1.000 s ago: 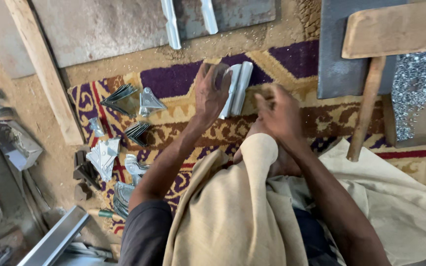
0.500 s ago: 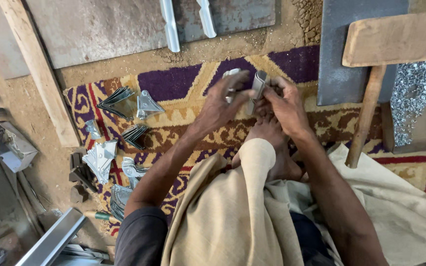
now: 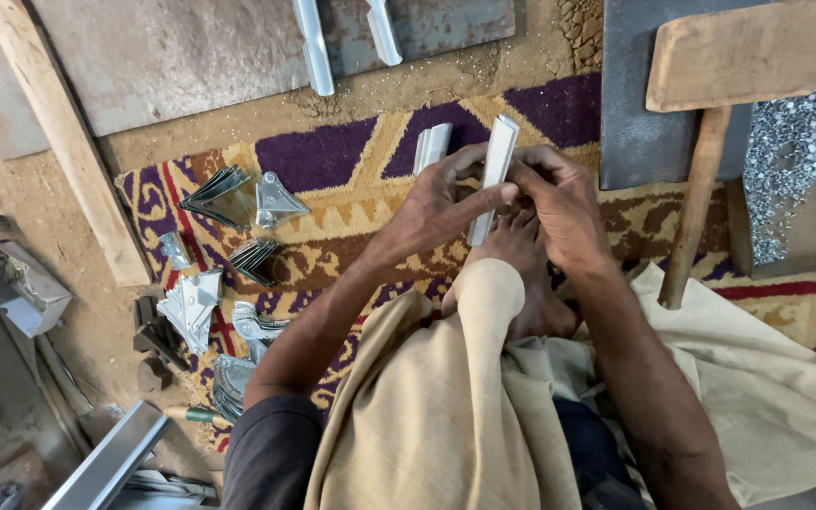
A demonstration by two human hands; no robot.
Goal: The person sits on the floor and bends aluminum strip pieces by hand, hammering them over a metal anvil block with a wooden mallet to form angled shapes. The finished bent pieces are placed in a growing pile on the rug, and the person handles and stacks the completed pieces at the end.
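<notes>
Hands are seen from above at the centre of the frame, where a long, pale metal strip (image 3: 491, 175) is held upright-slanted between them. The left hand (image 3: 441, 203) is closed around the strip's lower half, its fingers (image 3: 484, 200) wrapped across the metal, while the right hand (image 3: 559, 203) is closed against the strip from the other side, fingertips pressed to its edge. A bare foot (image 3: 521, 255) is placed just below the strip, beside both hands. A second group of similar metal strips (image 3: 432, 146) is laid on the patterned rug (image 3: 332, 156) just to the left of the held one, near the left hand's knuckles.

At the left of the frame, folded triangular metal pieces (image 3: 276, 198) and fanned stacks of dark sheet pieces (image 3: 214, 194) are scattered on the rug. Two more bright strips (image 3: 314, 42) are rested on a rusty metal plate (image 3: 172, 57) at the top. A wooden plank (image 3: 63, 137) is laid diagonally at upper left. A wooden mallet (image 3: 710, 113) is seen at upper right, its handle slanted down toward the rug, next to a heap of small metal shavings (image 3: 790, 151). Beige cloth (image 3: 446, 406) is draped over the person's legs in the lower half.
</notes>
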